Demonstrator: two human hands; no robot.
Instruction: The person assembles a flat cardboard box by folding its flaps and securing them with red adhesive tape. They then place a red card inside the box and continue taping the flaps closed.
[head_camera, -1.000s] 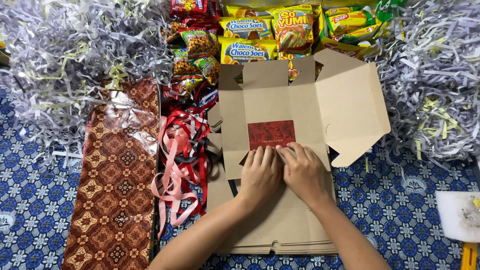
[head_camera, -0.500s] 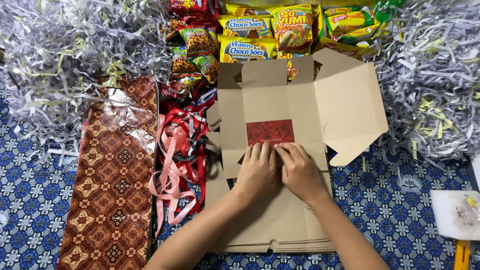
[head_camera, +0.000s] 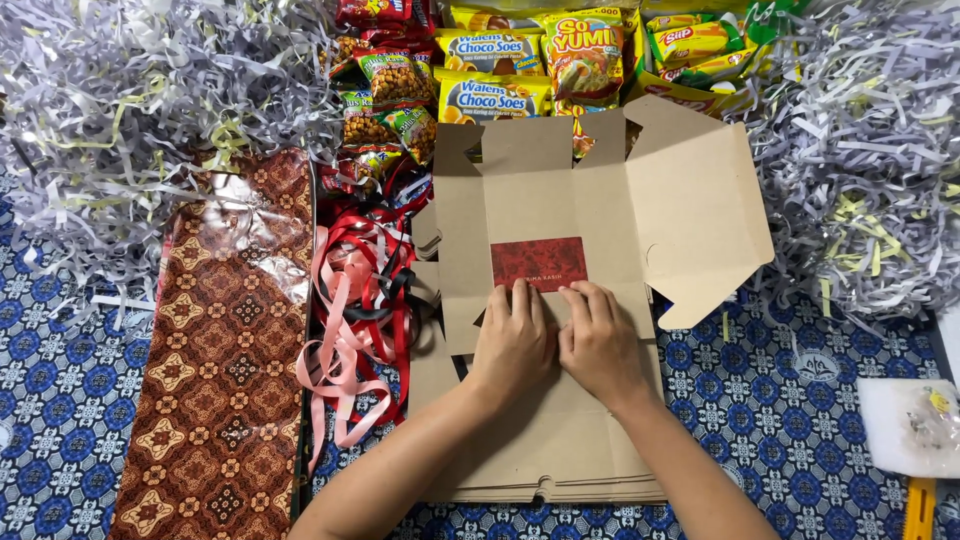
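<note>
Both palms unmoved on cardboard

Both the left hand and the right hand press flat, side by side, on the unfolded cardboard box just below its red label, with red ribbons left of the box and snack packets beyond it.

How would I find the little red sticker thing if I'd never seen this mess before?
Find the flat brown cardboard box lying unfolded in the middle, between the heaps of shredded paper. Just above the two hands, left hand and right hand, sits the red label: the only dark red rectangle on plain brown card.
</note>
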